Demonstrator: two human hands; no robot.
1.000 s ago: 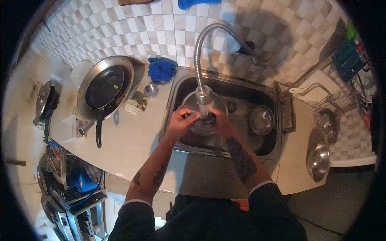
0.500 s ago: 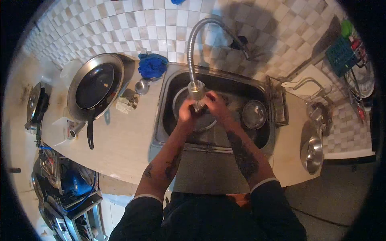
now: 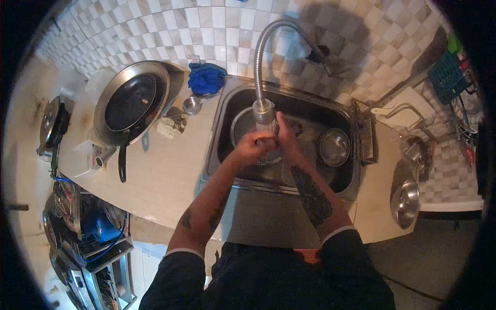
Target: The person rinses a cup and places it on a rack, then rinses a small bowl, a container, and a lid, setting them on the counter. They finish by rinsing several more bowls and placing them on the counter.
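Observation:
My left hand (image 3: 254, 145) is under the faucet head (image 3: 263, 109), its fingers curled in; what they hold, if anything, is hidden. Close against it on the right is my right hand (image 3: 286, 137), turned edge-up with a finger or thumb stretched out and nothing visible in it. Water seems to run from the faucet onto both hands. Below them in the sink (image 3: 310, 178) lies a round metal pan (image 3: 237, 124), partly covered by the hands. A small metal bowl (image 3: 334, 147) rests at the right side of the sink.
Left on the counter (image 3: 165, 175) are a large pan with a smaller black frying pan (image 3: 130, 106) in it, a blue cloth (image 3: 205, 78), a small metal cup (image 3: 191, 105) and a crumpled pale cloth (image 3: 171, 124). A metal ladle-like pan (image 3: 406, 204) sits at the right edge.
Both hands remain under the faucet. The right hand has turned edge-up with a finger or thumb extended, and the left has curled beside it. The whole view has shifted slightly.

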